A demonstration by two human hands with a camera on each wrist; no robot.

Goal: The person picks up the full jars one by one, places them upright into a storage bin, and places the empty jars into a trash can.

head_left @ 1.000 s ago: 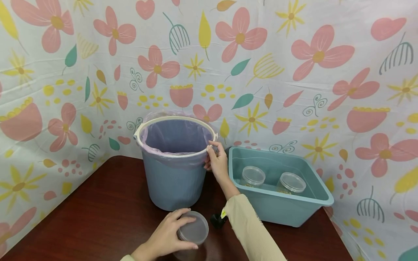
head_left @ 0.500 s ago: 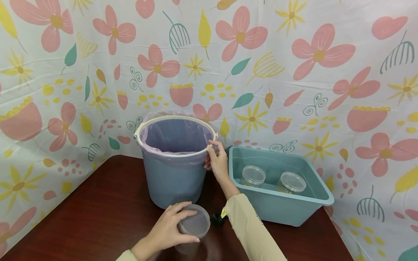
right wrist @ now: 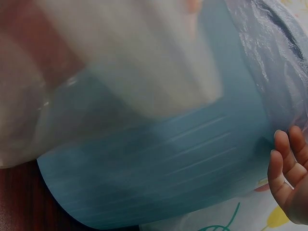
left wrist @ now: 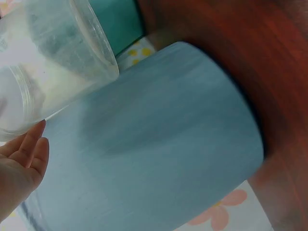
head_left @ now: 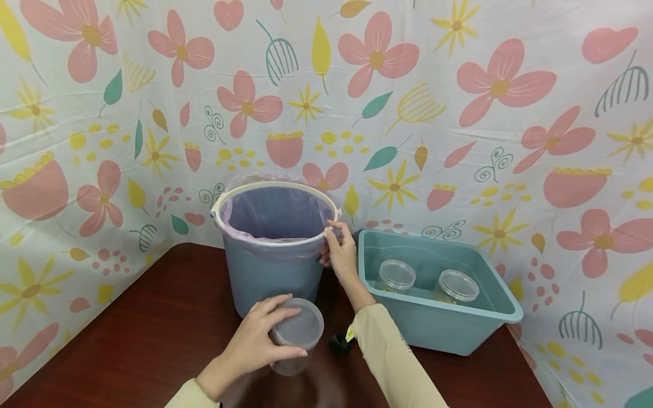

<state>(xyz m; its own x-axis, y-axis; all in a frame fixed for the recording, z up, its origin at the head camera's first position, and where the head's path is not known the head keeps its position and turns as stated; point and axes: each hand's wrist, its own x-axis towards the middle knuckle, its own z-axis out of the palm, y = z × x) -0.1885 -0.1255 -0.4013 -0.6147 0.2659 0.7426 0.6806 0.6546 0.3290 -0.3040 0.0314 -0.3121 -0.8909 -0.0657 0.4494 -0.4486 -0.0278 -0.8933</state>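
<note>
My left hand [head_left: 252, 340] grips a clear lidded plastic jar [head_left: 300, 324], raised in front of a blue trash bin [head_left: 275, 272]. The jar looks empty; in the left wrist view its clear wall [left wrist: 57, 53] stands close to the bin's side [left wrist: 154, 139]. At the bin's right side, my right hand [head_left: 343, 252] pinches the cream rim ring [head_left: 285, 242] between thumb and fingers. A thin pinkish-purple bag [head_left: 240, 233] lines the bin and folds over its edge. Close and blurred, the jar [right wrist: 149, 62] crosses the right wrist view.
Right of the bin stands a teal tub [head_left: 439, 323] holding two lidded clear jars, a left one [head_left: 397, 276] and a right one [head_left: 456, 286], with something grainy low inside. A small black object [head_left: 339, 344] sits by the right sleeve. Flowered cloth [head_left: 316, 113] hangs behind the dark-red table [head_left: 127, 334].
My left hand has lifted the jar upward and away from me, closer to the bin's front. The right hand stays at the rim.
</note>
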